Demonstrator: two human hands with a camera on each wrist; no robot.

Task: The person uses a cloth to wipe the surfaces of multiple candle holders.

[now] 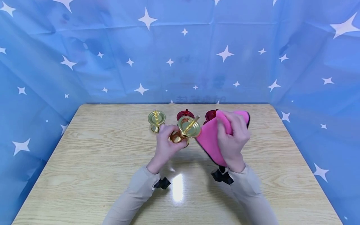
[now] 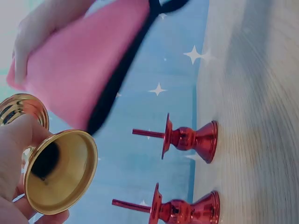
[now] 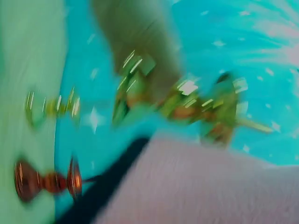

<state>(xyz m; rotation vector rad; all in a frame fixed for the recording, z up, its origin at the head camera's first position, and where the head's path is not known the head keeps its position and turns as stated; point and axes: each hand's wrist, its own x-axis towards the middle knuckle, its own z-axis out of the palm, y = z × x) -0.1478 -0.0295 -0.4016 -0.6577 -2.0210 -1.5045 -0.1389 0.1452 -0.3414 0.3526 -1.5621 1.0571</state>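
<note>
My left hand (image 1: 166,142) grips a gold candlestick (image 1: 194,132) by its stem, off the table and tilted so its dish and spike point up and right. In the left wrist view the candlestick's hollow base (image 2: 63,172) faces the camera. The right hand (image 1: 236,142) clutches a bunched pink cloth (image 1: 211,140) with a black edge. The cloth hangs beside the candlestick's dish; whether they touch I cannot tell. The right wrist view is blurred, with the cloth (image 3: 201,186) filling its lower part.
A second gold candlestick (image 1: 156,118) stands upright behind my left hand. Two red candlesticks (image 2: 187,138) stand toward the table's back edge, partly covered in the head view by the held candlestick and the cloth. A blue curtain (image 1: 180,56) with white stars surrounds the wooden table (image 1: 84,162).
</note>
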